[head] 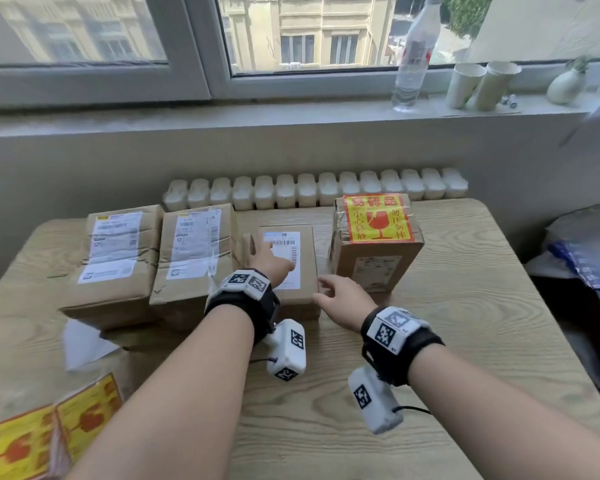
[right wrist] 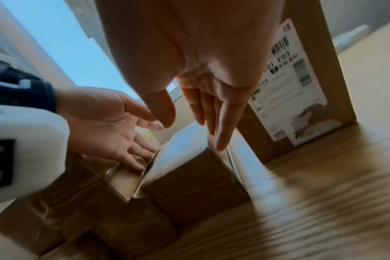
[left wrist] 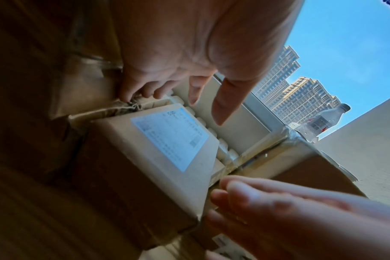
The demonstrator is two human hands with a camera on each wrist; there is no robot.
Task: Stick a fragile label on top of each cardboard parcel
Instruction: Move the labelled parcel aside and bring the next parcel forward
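Note:
Four cardboard parcels stand in a row on the wooden table (head: pixel 465 341). The tall right parcel (head: pixel 378 268) carries a yellow-and-red fragile label (head: pixel 378 218) on top. The small middle parcel (head: pixel 305 258) shows only a white shipping label, as do the two big left parcels (head: pixel 115 258) (head: pixel 191 254). My left hand (head: pixel 271 254) hovers with straight, spread fingers over the small parcel's (left wrist: pixel 167 139) left edge. My right hand (head: pixel 329 292) is open at its front right corner, holding nothing. A stack of fragile labels (head: pixel 42 434) lies at the table's near left.
A white backing sheet (head: pixel 84 344) lies before the left parcels. A radiator (head: pixel 312 188) runs behind the table. On the window sill stand a plastic bottle (head: pixel 413 60), two paper cups (head: pixel 478 84) and a vase (head: pixel 565 84). Bags (head: pixel 586 258) sit right of the table.

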